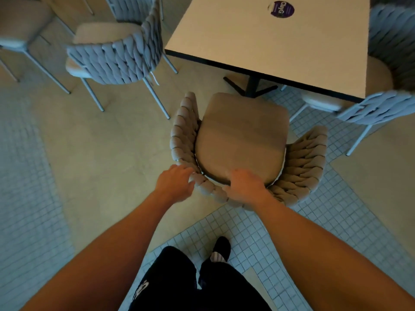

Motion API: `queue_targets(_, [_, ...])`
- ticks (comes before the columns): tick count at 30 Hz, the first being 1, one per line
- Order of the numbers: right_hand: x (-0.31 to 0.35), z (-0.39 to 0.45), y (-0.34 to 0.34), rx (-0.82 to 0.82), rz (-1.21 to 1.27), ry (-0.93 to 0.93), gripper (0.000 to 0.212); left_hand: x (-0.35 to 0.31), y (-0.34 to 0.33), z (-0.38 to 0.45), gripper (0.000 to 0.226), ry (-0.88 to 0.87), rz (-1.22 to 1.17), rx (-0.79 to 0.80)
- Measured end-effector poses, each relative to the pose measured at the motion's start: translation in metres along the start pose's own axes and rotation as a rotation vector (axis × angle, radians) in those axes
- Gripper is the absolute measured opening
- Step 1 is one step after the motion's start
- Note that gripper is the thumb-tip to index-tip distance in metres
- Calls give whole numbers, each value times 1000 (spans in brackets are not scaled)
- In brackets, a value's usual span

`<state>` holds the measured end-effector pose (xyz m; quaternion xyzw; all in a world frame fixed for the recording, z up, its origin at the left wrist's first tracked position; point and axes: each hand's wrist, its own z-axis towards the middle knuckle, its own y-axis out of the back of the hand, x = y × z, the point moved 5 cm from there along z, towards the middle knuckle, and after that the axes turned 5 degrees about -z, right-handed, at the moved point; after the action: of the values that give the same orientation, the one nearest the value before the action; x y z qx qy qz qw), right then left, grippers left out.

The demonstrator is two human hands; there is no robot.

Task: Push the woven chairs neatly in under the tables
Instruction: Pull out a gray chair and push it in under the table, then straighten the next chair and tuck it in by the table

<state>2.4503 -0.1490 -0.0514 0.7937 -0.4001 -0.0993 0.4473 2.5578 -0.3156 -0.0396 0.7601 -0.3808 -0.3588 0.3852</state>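
Note:
A beige woven chair point(242, 140) stands right in front of me, its seat facing the square white table point(269, 41). The seat's front edge sits just short of the table's near edge, by the black pedestal foot point(251, 86). My left hand point(177, 184) rests on the back's left curve with its fingers bent over the woven rim. My right hand point(244, 186) grips the top of the woven back at its middle, fingers curled over toward the seat.
A grey-blue woven chair point(119, 57) stands to the left, away from the table, with another behind it. On the right, a grey-blue chair point(379, 108) is partly tucked under the table. A purple sticker point(281, 9) lies on the tabletop. My legs and foot point(221, 249) stand on tiled floor.

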Motion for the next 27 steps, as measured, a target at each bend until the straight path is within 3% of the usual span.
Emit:
queue_targets(5, [59,16,39,-45,-38,113,49,43,40,-13,49,89,17,-49])
queue_targets(9, [116,39,64,-101,-105,214,36,91,71,-19,52,174,22,-106])
queue_targets(14, [184,81,83,-107,-184,252,55,159,97,-19,56,239,3,-142])
queue_targets(27, [356,186,140,-142,-272,296,69,344,177,2,63,310,-25,-219])
